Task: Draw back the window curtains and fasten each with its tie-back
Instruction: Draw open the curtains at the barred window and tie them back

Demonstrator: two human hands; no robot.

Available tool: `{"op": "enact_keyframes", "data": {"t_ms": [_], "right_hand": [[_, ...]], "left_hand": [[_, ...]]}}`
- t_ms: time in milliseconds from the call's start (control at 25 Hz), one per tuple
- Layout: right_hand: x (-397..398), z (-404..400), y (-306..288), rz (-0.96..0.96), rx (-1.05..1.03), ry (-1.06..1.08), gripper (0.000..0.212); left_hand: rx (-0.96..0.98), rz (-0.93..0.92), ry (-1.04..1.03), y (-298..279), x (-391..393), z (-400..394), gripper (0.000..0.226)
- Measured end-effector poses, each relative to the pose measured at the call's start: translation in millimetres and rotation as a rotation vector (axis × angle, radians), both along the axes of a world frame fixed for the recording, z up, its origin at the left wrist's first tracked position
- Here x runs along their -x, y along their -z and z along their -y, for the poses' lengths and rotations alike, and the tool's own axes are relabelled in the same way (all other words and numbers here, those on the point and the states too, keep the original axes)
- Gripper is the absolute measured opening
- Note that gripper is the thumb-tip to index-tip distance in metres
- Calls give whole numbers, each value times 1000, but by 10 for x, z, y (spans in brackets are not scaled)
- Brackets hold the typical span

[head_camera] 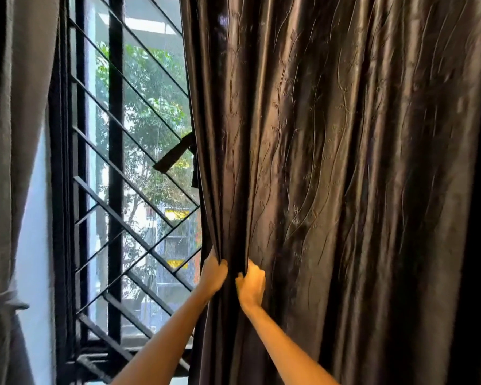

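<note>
A dark brown satin curtain with a stitched vine pattern hangs over the right part of the window. My left hand grips its left edge, with the fingers wrapped behind the fabric. Just right of it, my right hand pinches a fold of the same curtain. A dark strap sticks out from behind the curtain's edge at mid height. At the far left a grey curtain is gathered and held by a grey tie-back.
The window has a black frame and a black grille of diagonal bars, with trees and buildings outside. A white wall strip shows between the grey curtain and the frame. The sill lies low, near my left forearm.
</note>
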State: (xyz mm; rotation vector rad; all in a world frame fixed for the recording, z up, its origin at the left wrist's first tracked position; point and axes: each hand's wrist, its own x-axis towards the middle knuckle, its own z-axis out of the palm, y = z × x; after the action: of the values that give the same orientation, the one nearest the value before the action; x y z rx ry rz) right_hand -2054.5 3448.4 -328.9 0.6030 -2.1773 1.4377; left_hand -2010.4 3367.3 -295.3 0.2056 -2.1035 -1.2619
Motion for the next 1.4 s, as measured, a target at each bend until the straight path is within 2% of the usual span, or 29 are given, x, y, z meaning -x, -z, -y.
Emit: {"op": "enact_keyframes", "data": {"t_ms": [120,280,360,440,520,560,640,720,760,800,840,920,1000,1080,1160,1240,1400], "right_hand": [[-73,32,167,-33,-7,-95,43],[-325,105,331,1,-2,-134,31],[-371,98,403,89,-95,-156,28],[-334,-66,364,43,-310,-250,35],[-211,-320,248,-123,-538,-301,51],[-124,-445,141,-233,-584,-262,55],[88,-672,-174,-561,-507,-111,48],[289,-844,-765,-968,-355,106,31],[354,-943,-1138,-1054,-261,202,26],[398,-1046,-1506,-1070,-178,342,30],[389,-1173,-1840,-1009,-102,500,39],[373,-1387,-2278,-728,75,706,61],[344,-1511,-2482,-430,251,625,75],[332,-1504,-2543,-291,263,482,70],[336,-1427,-2578,-323,223,431,55],[314,-1312,-2610,-383,249,392,48],[298,-1054,-2604,-596,132,535,64]], "left_hand": [[-51,-26,29,-2,-8,-94,41],[-116,-72,108,17,-32,-207,49],[-101,-86,117,69,6,-206,54],[-68,-68,94,79,69,-166,53],[-89,-57,95,76,108,-125,51],[-97,-65,92,71,125,-109,57],[-114,-88,88,80,182,-95,70],[-106,-98,112,56,265,-85,75],[-102,-88,128,49,312,-80,73],[-100,-74,141,44,350,-77,66],[-103,-53,152,20,368,-101,56],[-98,-11,162,2,355,-140,46],[-85,-2,149,17,321,-156,44],[-51,7,133,28,284,-129,44],[-35,8,136,20,277,-100,45],[-26,14,119,10,264,-80,45],[-13,10,92,44,281,-6,44]]}}
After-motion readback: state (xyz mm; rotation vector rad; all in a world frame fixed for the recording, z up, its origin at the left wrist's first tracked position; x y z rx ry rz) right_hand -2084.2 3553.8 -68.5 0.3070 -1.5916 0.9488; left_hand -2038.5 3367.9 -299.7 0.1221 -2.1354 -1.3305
